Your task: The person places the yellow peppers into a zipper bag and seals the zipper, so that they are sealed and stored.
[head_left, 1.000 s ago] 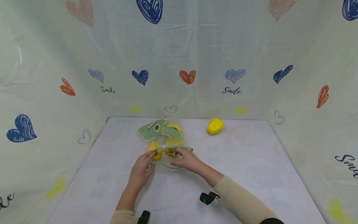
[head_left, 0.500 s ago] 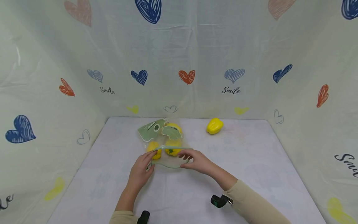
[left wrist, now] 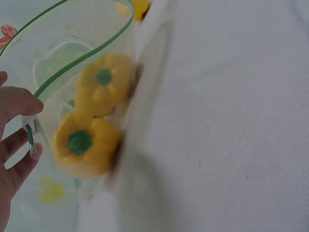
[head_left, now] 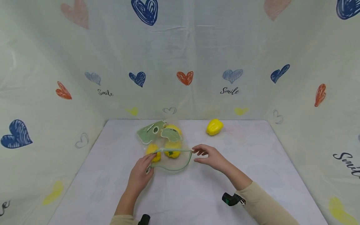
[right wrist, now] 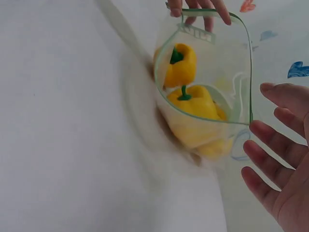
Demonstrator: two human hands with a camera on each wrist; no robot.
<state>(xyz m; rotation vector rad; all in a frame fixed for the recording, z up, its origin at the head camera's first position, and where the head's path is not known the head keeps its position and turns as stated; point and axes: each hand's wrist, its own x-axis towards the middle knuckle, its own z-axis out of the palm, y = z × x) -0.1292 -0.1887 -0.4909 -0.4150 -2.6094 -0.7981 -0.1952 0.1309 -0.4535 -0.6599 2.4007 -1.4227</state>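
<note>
The left hand (head_left: pixel 140 172) sits at 8 o'clock of the clear bag's mouth, thumb and fingers pinching the plastic at that corner, beside a small tab on the rim; it probably serves as the anchor that stops the limp bag (head_left: pixel 175 163) from sliding or folding flat. At 3 o'clock the right hand (head_left: pixel 213 159) has its thumb set well apart from its fingers and pinches nothing; a fingertip is at the opposite corner, though whether it touches I cannot tell. The green rim (head_left: pixel 172 170) gapes between the hands, perhaps because stiff edging and the grip on one end hold it in a curve. Around the bag's body, a near pepper (head_left: pixel 152 149) is at 7 o'clock, a stemmed pepper (head_left: pixel 172 144) at 4 and a far pepper (head_left: pixel 173 127) at 1, partly behind the green print (head_left: pixel 170 134); their weight likely steadies the bag on the table (head_left: pixel 267 162). The loose pepper (head_left: pixel 214 127) lies outside at 2 o'clock, well apart from the plastic, near the table's far edge
</note>
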